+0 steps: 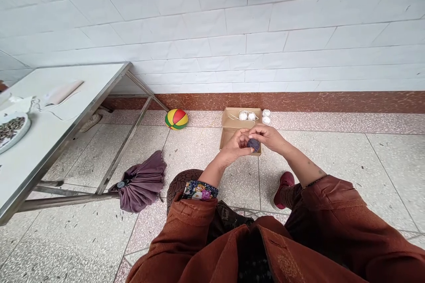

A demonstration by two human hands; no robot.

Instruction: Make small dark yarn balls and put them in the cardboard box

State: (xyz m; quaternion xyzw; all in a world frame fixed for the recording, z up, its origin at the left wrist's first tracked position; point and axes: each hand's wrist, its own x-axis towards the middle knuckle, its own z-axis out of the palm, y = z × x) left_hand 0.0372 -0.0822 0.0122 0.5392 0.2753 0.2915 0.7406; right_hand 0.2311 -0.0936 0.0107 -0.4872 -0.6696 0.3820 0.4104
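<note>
A small dark purple-grey ball of yarn (253, 144) is held up in front of me, over an open cardboard box (229, 135). My left hand (234, 146) curls around its left side, thumb along the bottom. At its upper edge, my right hand (268, 138) has its fingers closed on the ball; whether a loose strand lies between them is too small to tell. Two white balls of yarn (247, 116) with loose strands rest on the box's raised flap. More white balls (266, 116) sit on the floor just right of it. My hands hide part of the box.
At the left stands a metal-framed table (99, 80) bearing a plate (25, 129) of dark bits and a pale pouch (63, 92). A purple folded umbrella (142, 181) hangs by its frame. A colourful ball (176, 119) lies near the tiled wall (206, 46).
</note>
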